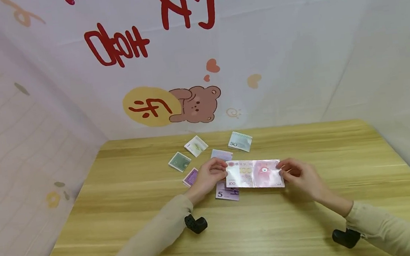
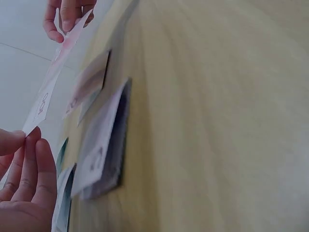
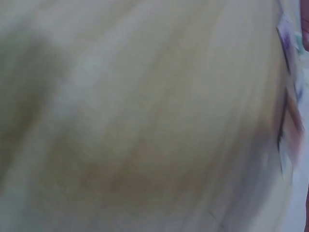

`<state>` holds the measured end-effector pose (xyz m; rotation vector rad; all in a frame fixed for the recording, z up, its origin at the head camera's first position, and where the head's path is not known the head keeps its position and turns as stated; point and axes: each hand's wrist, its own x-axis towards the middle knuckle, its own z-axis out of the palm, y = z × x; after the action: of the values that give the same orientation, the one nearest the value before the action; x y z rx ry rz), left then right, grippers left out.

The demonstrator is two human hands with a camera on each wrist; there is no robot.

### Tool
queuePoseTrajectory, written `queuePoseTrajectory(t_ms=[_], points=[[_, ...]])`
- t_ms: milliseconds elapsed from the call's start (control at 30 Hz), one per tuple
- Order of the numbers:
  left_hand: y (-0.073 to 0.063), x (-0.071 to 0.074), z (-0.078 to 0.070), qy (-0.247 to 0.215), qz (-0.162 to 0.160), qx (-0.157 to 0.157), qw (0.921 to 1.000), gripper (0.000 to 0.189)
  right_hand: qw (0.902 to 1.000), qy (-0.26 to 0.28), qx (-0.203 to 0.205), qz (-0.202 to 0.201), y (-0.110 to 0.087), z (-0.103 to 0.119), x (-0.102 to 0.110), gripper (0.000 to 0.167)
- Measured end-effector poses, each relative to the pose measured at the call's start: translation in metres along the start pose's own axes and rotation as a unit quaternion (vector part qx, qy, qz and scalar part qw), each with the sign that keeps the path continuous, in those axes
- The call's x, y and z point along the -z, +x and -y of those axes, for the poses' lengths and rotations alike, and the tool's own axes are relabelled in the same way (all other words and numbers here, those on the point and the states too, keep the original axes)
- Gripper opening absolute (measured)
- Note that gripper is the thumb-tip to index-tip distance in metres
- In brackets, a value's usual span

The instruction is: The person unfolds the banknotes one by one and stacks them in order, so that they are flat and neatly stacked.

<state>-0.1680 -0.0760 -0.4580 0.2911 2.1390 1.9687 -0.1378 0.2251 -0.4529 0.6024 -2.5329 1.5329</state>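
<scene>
A pink 100 banknote (image 1: 254,174) with a crease down its middle is held stretched out above the table. My left hand (image 1: 208,178) pinches its left end between thumb and fingers. At the other end, the right hand (image 1: 304,178) pinches the edge. In the left wrist view the same banknote (image 2: 50,87) runs from the left hand (image 2: 29,179) up to the right hand (image 2: 70,17). Partly under it in the head view lies a folded purple 5 note (image 1: 227,194). A bluish note (image 1: 221,155) lies just behind the left fingers.
Folded notes lie around the left hand: a purple one (image 1: 190,177), a green 2 note (image 1: 180,162) and a pale note (image 1: 196,146). A 50 note (image 1: 240,141) lies toward the table's back edge. Behind the wooden table (image 1: 124,218) hangs a printed white cloth (image 1: 275,47).
</scene>
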Motion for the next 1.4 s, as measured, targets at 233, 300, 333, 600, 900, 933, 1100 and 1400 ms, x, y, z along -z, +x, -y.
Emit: queuePoseTrajectory(t_ms=[233, 300, 333, 600, 900, 933, 1100, 1400], points=[[-0.017, 0.013, 0.006, 0.015, 0.017, 0.002, 0.9997, 0.021, 0.9995, 0.015, -0.012, 0.024, -0.005, 0.005, -0.013, 0.017], [-0.022, 0.016, 0.008, 0.021, 0.020, 0.001, 0.9996, 0.021, 0.9984, 0.034, -0.023, 0.038, -0.006, 0.006, -0.016, 0.017], [-0.024, 0.018, 0.009, 0.022, 0.022, -0.002, 0.9995, 0.021, 0.9974, 0.047, -0.031, 0.045, -0.007, 0.007, -0.018, 0.016], [-0.044, 0.031, 0.012, 0.033, 0.041, -0.007, 0.9986, 0.019, 0.9907, 0.089, -0.078, 0.066, -0.013, 0.010, -0.036, 0.012], [-0.067, 0.046, 0.018, 0.038, 0.068, 0.018, 0.9968, 0.021, 0.9843, 0.099, -0.107, 0.099, -0.018, 0.016, -0.055, 0.010], [-0.069, 0.047, 0.019, 0.037, 0.070, 0.019, 0.9967, 0.021, 0.9841, 0.099, -0.105, 0.103, -0.018, 0.016, -0.057, 0.011], [-0.079, 0.056, 0.020, 0.038, 0.082, 0.033, 0.9954, 0.022, 0.9847, 0.095, -0.081, 0.122, -0.020, 0.018, -0.065, 0.010], [-0.096, 0.068, 0.019, 0.077, 0.115, 0.039, 0.9896, 0.024, 0.9828, 0.062, -0.045, 0.169, -0.028, 0.022, -0.077, 0.009]])
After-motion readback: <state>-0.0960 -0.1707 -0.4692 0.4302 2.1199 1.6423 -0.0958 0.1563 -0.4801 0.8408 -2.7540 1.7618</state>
